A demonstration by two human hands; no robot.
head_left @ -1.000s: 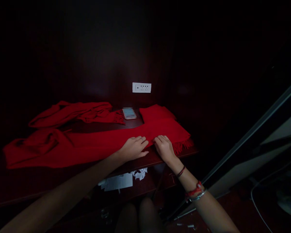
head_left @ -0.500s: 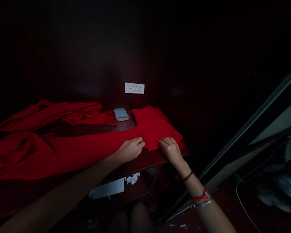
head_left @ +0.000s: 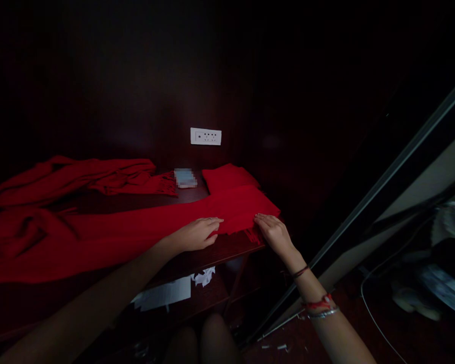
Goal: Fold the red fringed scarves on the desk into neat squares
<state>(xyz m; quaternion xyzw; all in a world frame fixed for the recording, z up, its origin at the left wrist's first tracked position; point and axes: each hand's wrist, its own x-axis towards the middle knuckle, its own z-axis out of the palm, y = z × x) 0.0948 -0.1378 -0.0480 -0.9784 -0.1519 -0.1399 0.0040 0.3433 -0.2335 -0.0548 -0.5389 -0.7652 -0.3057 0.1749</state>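
A long red scarf (head_left: 129,225) stretches along the dark wooden shelf, bunched at its left end and laid in flat layers at the right. My left hand (head_left: 200,233) rests on its front edge, fingers stretched out and a ring on one of them. At the right end, my right hand (head_left: 273,230) has its bent fingers closed on the scarf's edge; the thumb is mostly hidden. Some fringe hangs at the shelf edge beside that hand. Behind lies a second red scarf (head_left: 79,177), loosely crumpled, with a fringed end. A folded red cloth (head_left: 231,176) sits at the back right.
A small pale blurred packet (head_left: 185,178) lies between the red cloths. A white power socket (head_left: 206,136) is on the back wall. On the lower shelf are a paper sheet (head_left: 167,294) and crumpled white paper (head_left: 203,276). A white cable (head_left: 367,298) runs over the floor at right.
My left hand's fingers have straightened from a closed pinch at the scarf's edge. My right hand has shifted slightly right along the end, and fringe now shows beside it. The view has shifted slightly.
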